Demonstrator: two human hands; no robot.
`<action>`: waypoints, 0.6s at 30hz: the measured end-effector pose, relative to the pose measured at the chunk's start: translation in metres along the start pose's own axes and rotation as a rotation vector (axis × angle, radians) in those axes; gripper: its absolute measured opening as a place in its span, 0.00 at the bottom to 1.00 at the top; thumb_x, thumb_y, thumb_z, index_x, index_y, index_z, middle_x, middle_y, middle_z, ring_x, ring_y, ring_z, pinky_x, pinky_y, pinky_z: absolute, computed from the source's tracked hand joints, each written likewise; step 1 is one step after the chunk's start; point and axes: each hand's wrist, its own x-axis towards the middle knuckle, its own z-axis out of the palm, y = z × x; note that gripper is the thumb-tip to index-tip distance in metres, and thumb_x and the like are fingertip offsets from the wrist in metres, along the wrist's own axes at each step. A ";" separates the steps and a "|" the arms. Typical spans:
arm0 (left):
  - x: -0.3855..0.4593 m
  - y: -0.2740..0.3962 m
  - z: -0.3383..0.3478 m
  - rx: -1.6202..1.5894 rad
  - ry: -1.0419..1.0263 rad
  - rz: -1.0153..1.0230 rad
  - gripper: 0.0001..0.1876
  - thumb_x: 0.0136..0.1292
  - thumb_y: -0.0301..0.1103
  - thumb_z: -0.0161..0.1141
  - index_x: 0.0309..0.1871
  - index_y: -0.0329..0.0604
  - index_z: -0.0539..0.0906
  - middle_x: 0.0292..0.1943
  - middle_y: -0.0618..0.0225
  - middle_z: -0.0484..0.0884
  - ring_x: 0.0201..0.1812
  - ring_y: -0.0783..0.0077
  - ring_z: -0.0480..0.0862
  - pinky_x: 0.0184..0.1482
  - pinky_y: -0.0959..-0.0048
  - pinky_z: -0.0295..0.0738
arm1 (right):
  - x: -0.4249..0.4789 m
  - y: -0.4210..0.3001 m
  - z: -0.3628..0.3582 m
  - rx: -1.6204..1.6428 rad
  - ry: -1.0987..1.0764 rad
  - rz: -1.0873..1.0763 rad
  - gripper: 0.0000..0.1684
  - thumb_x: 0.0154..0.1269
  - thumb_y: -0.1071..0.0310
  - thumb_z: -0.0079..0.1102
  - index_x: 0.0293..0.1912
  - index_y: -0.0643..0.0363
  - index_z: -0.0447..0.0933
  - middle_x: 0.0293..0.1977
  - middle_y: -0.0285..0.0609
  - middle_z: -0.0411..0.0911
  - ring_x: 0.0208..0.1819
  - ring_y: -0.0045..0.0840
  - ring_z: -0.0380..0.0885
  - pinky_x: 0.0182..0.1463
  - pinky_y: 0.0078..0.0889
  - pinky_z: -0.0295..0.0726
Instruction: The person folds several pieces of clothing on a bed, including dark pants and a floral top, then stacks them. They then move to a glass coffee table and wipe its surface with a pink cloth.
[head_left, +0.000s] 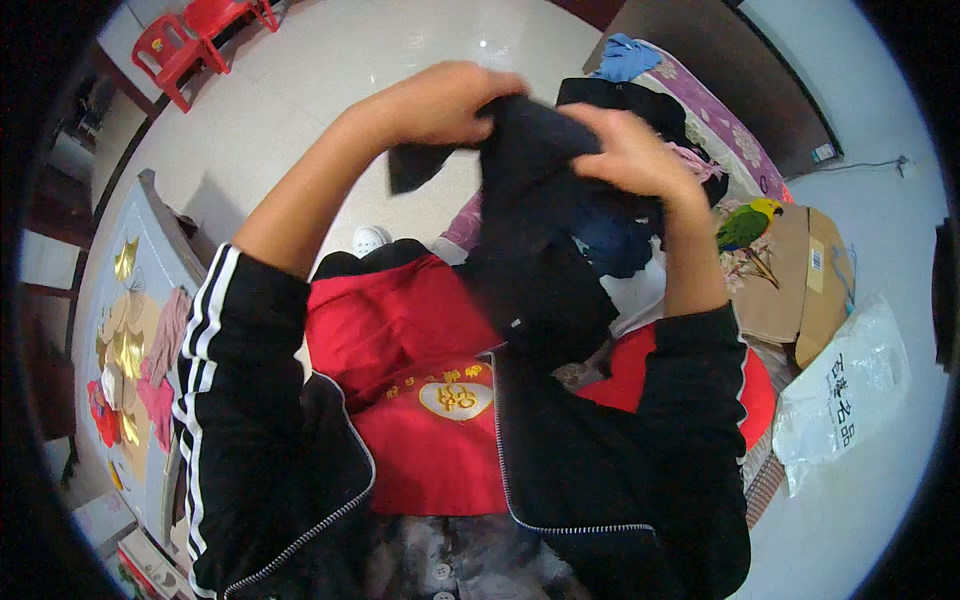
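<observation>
Both hands hold up a black cloth garment (525, 195) in front of me. My left hand (457, 101) grips its upper edge with the fingers turned down over it. Its upper right part is pinched between the thumb and fingers of my right hand (630, 150). One black flap hangs down below my left hand. The lower part of the cloth hangs towards my chest, over the edge of a red apron (420, 315) with yellow embroidery. Behind and beside my right forearm lie dark blue cloth (611, 240) and white cloth (637, 292). The garment's type cannot be told.
At the right, a bed (742, 139) bears black, pink and blue clothes. Nearer stand a cardboard box (765, 300) with a parrot picture and a white plastic bag (844, 397). A table (161, 262) with cloths is at the left; red plastic chairs (169, 56) stand beyond.
</observation>
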 end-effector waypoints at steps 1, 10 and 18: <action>0.018 0.006 0.000 0.028 0.091 0.030 0.24 0.49 0.25 0.57 0.53 0.44 0.74 0.39 0.51 0.81 0.42 0.47 0.80 0.45 0.58 0.75 | -0.008 0.004 -0.010 -0.128 0.185 -0.051 0.29 0.44 0.64 0.59 0.51 0.57 0.74 0.36 0.55 0.79 0.40 0.46 0.79 0.44 0.43 0.77; 0.060 -0.001 0.188 0.248 0.244 0.156 0.21 0.58 0.30 0.52 0.56 0.43 0.73 0.53 0.59 0.76 0.56 0.61 0.75 0.62 0.61 0.63 | -0.080 0.102 0.098 -0.380 0.193 0.378 0.41 0.44 0.71 0.65 0.61 0.54 0.64 0.54 0.48 0.70 0.55 0.44 0.70 0.60 0.39 0.69; -0.054 0.016 0.250 -0.005 -0.160 -0.115 0.33 0.53 0.31 0.61 0.63 0.38 0.63 0.60 0.51 0.67 0.61 0.50 0.68 0.62 0.59 0.64 | -0.084 0.142 0.137 -0.214 0.418 0.403 0.38 0.55 0.58 0.62 0.62 0.59 0.61 0.61 0.54 0.61 0.60 0.48 0.63 0.64 0.45 0.62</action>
